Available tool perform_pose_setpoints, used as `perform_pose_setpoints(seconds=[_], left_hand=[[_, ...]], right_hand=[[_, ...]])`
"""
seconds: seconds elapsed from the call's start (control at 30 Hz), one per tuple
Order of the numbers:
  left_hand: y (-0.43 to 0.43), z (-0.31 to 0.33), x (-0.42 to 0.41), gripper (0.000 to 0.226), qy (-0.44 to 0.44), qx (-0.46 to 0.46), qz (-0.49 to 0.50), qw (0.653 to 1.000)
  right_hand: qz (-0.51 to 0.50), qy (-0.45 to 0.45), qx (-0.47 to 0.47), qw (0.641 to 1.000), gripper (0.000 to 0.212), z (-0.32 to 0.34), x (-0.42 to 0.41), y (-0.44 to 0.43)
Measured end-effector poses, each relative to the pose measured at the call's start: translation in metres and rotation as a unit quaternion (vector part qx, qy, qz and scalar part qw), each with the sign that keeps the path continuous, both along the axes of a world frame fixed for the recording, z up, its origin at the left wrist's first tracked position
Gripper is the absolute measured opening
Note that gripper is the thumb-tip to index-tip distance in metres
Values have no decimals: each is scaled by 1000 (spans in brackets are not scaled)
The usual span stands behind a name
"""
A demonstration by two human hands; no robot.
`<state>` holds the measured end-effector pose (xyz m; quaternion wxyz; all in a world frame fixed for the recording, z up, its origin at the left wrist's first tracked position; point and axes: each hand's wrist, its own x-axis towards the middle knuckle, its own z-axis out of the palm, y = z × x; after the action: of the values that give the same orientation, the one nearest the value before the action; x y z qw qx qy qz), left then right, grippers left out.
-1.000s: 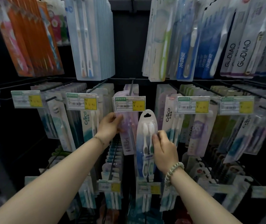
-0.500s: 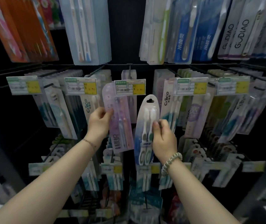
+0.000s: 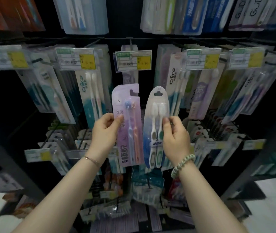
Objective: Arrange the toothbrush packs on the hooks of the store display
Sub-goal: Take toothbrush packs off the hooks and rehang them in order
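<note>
Dark store racking (image 3: pixel 144 37) is filling the view, with toothbrush packs hanging in rows. Nearest the camera, two bare forearms are reaching forward. A thin chain (image 3: pixel 92 160) is sitting on the left wrist and a bead bracelet (image 3: pixel 182 165) on the right.

The left hand (image 3: pixel 106 132) is pinching a purple pack (image 3: pixel 129 132) by its left edge, thumb in front and fingers curled behind. It is holding the pack upright and off any hook. The right hand (image 3: pixel 176 137) is pinching an oval pack (image 3: pixel 155 132) at its right edge, fingertips pressing on the blister beside the brush necks. This pack is also standing upright and clear of the hooks. Both packs are sitting side by side, just apart, in front of the middle row.

Behind them, a centre hook (image 3: pixel 130 42) is carrying a price tag (image 3: pixel 133 60), with a pale hung pack (image 3: pixel 128 78) showing below the tag. Cnice packs (image 3: pixel 90 98) are hanging on either side. Farther up, the top row (image 3: pixel 83 15) is hanging out of focus, its lettering only partly legible.
</note>
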<state>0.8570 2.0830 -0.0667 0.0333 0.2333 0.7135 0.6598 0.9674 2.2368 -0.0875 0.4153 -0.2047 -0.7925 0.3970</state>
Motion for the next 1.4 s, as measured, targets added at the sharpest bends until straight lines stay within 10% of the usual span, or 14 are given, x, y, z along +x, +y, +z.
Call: perform_pose_setpoints(seconds=[1.4], left_hand=[[66,-199,125,32,-111,-63,65,990]], right_hand=[[131,-154,34,979,24,-175,67,106]])
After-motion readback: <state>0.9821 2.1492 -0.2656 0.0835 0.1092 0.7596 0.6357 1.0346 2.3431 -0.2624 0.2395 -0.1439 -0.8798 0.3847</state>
